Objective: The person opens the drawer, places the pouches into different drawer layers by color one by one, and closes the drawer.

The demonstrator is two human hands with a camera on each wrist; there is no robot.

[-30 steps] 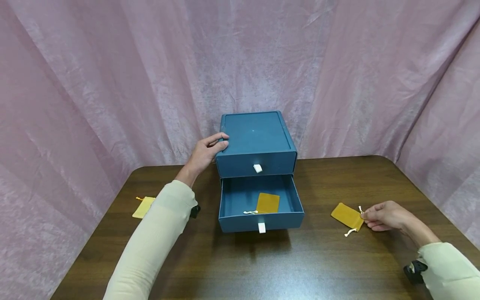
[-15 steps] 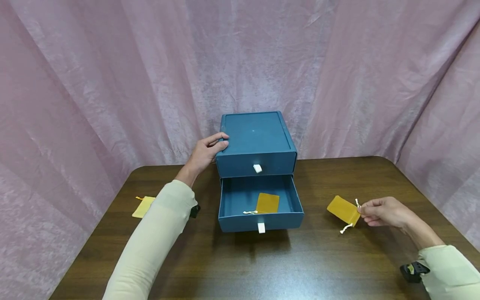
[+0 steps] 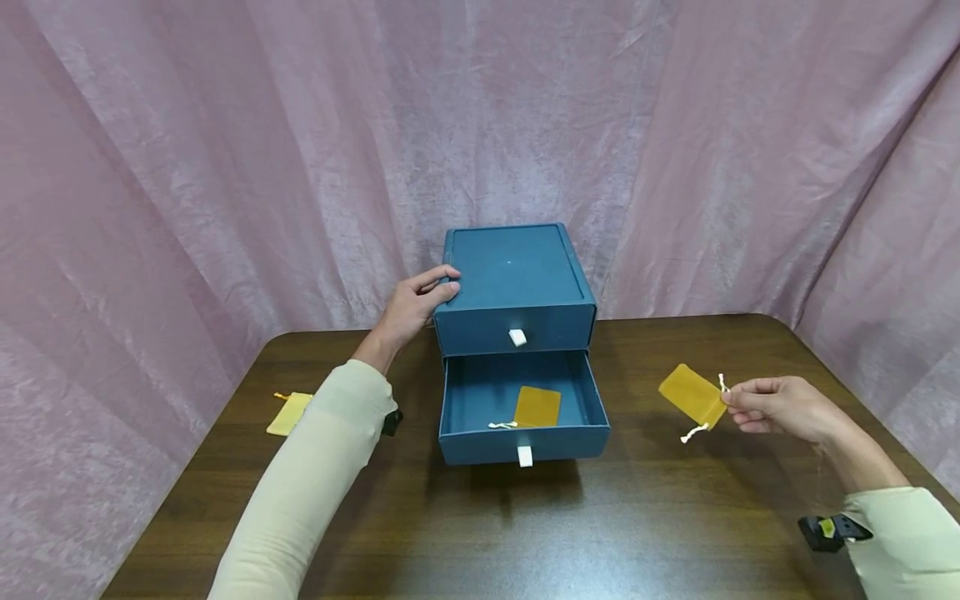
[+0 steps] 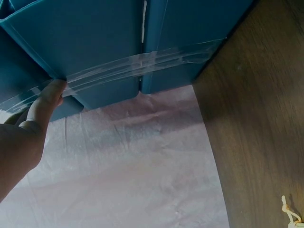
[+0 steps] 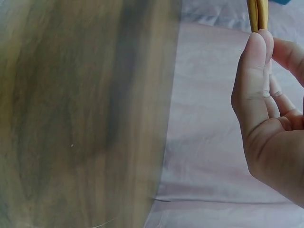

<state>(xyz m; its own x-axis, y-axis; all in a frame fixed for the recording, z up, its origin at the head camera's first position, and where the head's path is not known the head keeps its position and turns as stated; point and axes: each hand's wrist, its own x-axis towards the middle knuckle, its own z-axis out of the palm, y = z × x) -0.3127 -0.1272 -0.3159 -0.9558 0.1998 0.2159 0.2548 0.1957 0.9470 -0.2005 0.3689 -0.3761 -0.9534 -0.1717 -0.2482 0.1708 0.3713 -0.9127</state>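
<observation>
In the head view, my right hand [image 3: 780,408] pinches the drawstring end of a mustard-yellow drawstring pouch [image 3: 692,395] between thumb and fingers, holding it above the table. In the right wrist view only the pouch's lower part [image 5: 258,14] shows above the fingertips. My left hand [image 3: 412,304] rests on the left top edge of a blue two-drawer cabinet [image 3: 517,267], fingers extended. Its lower drawer [image 3: 480,383] is pulled out and its upper one is closed. A second mustard pouch [image 3: 537,407] lies inside the lower drawer, its white cord at the front left.
A pale yellow pouch [image 3: 289,414] with an orange cord lies on the brown wooden table [image 3: 360,517], partly hidden by the left sleeve. Clear tape [image 4: 142,64] runs across the cabinet's side. Pink curtains [image 3: 300,167] hang behind the table.
My right hand has raised the pinched pouch off the table. The left hand stays on the cabinet, and the drawer has not moved.
</observation>
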